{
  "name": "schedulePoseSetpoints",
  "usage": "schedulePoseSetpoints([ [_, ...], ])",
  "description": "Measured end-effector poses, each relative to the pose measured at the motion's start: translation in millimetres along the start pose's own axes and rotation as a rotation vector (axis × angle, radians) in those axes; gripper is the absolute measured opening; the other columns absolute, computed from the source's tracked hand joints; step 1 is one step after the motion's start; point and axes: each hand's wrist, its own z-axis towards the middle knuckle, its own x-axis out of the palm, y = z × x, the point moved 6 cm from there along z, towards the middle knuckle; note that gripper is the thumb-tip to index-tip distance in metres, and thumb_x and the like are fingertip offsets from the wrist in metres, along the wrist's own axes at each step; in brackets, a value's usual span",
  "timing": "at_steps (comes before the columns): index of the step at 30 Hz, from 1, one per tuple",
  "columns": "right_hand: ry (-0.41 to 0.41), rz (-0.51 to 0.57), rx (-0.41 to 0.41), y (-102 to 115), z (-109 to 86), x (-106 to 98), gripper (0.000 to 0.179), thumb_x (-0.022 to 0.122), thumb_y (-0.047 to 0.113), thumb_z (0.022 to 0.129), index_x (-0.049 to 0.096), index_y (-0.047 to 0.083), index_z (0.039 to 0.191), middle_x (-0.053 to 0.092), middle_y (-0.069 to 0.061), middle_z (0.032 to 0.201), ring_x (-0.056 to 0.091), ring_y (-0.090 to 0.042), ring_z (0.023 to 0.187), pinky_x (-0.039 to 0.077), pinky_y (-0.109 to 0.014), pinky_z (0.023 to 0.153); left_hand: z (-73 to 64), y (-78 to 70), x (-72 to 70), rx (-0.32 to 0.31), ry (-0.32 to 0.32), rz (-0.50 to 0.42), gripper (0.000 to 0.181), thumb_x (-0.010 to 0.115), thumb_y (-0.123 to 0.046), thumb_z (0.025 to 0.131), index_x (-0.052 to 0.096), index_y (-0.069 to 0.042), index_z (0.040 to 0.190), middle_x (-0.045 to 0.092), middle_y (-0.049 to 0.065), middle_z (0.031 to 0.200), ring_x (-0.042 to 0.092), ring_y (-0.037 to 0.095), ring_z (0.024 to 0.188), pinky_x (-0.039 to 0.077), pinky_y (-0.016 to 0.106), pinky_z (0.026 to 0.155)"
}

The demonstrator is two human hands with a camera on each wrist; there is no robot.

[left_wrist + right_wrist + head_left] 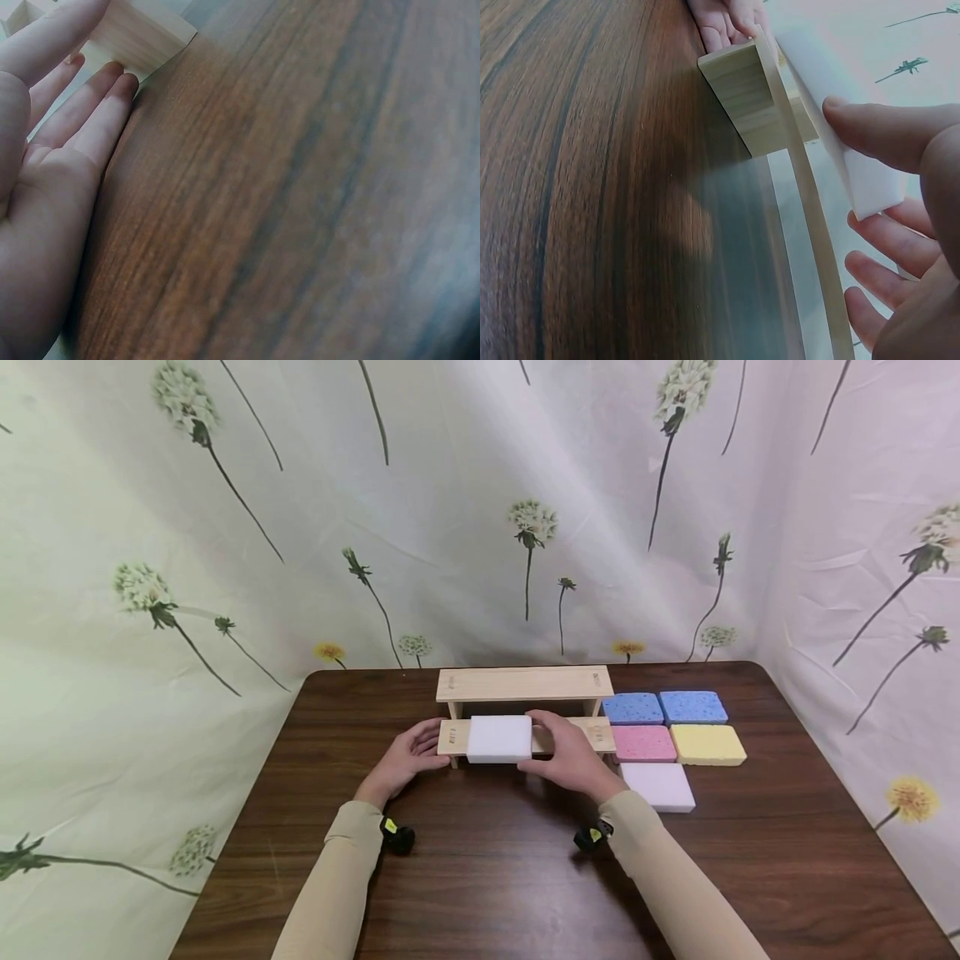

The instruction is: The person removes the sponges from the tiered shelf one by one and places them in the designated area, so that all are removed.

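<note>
My right hand (570,756) pinches a white sponge (499,739) by its right end, thumb on the near side and fingers on the far side. The sponge lies over the left part of the lower step of a small wooden two-step shelf (525,683). In the right wrist view the sponge (840,127) leans at a slight angle to the shelf board (802,172). At the shelf's left end is my left hand (405,760), its fingers (82,112) extended with fingertips right at the wooden side.
Right of the shelf lie two blue sponges (633,708), a pink sponge (645,743), a yellow sponge (707,744) and another white sponge (657,787). All stand on a dark wooden table (480,885). A flower-patterned curtain (465,527) hangs behind.
</note>
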Motion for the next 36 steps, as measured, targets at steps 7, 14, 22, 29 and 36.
schedulePoseSetpoints([
  [7, -0.018, 0.017, -0.01, -1, -5.1, -6, 0.085, 0.093, 0.027, 0.081, 0.051, 0.006, 0.152, 0.057, -0.012, 0.151, 0.055, -0.032, 0.137, 0.044, -0.051, 0.117, -0.6, 0.6, -0.2, 0.005, -0.006, -0.003, 0.083, 0.082, 0.0, 0.09, 0.036, 0.003, 0.159, 0.045, 0.027, 0.157, 0.043, 0.039, 0.147, 0.041, 0.038, 0.119],
  [14, -0.022, 0.029, -0.007, -4, -10.0, -11, 0.084, 0.093, 0.03, 0.082, 0.051, 0.009, 0.151, 0.059, -0.012, 0.149, 0.057, -0.032, 0.136, 0.045, -0.051, 0.115, -0.7, 2.6, -1.1, 0.008, -0.005, -0.013, 0.084, 0.082, 0.002, 0.089, 0.036, 0.002, 0.159, 0.044, 0.027, 0.158, 0.042, 0.038, 0.147, 0.043, 0.032, 0.117],
  [22, -0.03, 0.032, 0.002, -8, -17.4, -18, 0.083, 0.093, 0.03, 0.082, 0.051, 0.009, 0.151, 0.06, -0.014, 0.147, 0.058, -0.033, 0.134, 0.047, -0.054, 0.113, 0.6, 2.9, -1.0, 0.006, -0.004, 0.006, 0.084, 0.082, 0.0, 0.09, 0.036, 0.002, 0.159, 0.045, 0.027, 0.157, 0.043, 0.038, 0.147, 0.041, 0.037, 0.119],
  [29, -0.032, 0.025, 0.01, -11, -20.2, -26, 0.083, 0.093, 0.029, 0.082, 0.051, 0.01, 0.151, 0.06, -0.014, 0.146, 0.059, -0.033, 0.133, 0.047, -0.055, 0.112, 1.5, 1.6, -1.7, 0.007, -0.005, -0.006, 0.083, 0.083, 0.001, 0.089, 0.037, 0.002, 0.159, 0.045, 0.026, 0.157, 0.043, 0.038, 0.147, 0.04, 0.038, 0.12],
  [36, -0.039, 0.034, -0.004, -14, -25.4, -32, 0.083, 0.094, 0.028, 0.081, 0.052, 0.009, 0.15, 0.059, -0.014, 0.148, 0.058, -0.037, 0.135, 0.048, -0.057, 0.111, 0.9, 2.6, -1.3, -0.001, -0.004, -0.003, 0.085, 0.083, 0.001, 0.089, 0.036, 0.001, 0.16, 0.044, 0.026, 0.158, 0.042, 0.038, 0.148, 0.041, 0.035, 0.119],
])
